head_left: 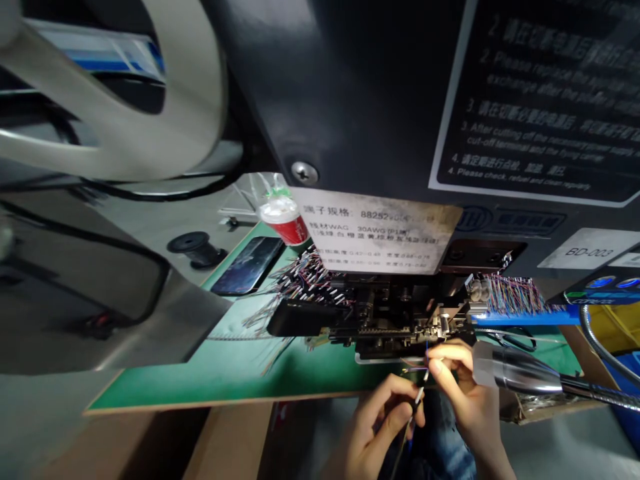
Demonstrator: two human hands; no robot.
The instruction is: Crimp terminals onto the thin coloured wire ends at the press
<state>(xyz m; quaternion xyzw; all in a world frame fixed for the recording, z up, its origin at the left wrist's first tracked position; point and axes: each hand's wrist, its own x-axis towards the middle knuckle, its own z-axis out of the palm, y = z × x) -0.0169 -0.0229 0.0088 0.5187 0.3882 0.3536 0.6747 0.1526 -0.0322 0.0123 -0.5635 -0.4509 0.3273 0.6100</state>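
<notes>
My left hand (383, 417) pinches a thin black cable (413, 410) with fine coloured wire ends (419, 368), just below the front of a black crimping press (400, 313). My right hand (463, 390) is closed on the same cable's wire tips, thumb and forefinger pressed together right under the press's tooling. Both hands sit at the near edge of the green mat (240, 367). A bundle of finished cables with coloured wires (305, 280) lies left of the press. More coloured wires (515, 293) hang on a blue rack (525, 319) to the right.
A paper label (380, 230) hangs on the black machine housing above the tooling. A phone (247, 265), a red-and-white cup (287, 223) and a black spool (195, 248) sit at the mat's far left. A metal gooseneck lamp (530, 377) reaches in from the right.
</notes>
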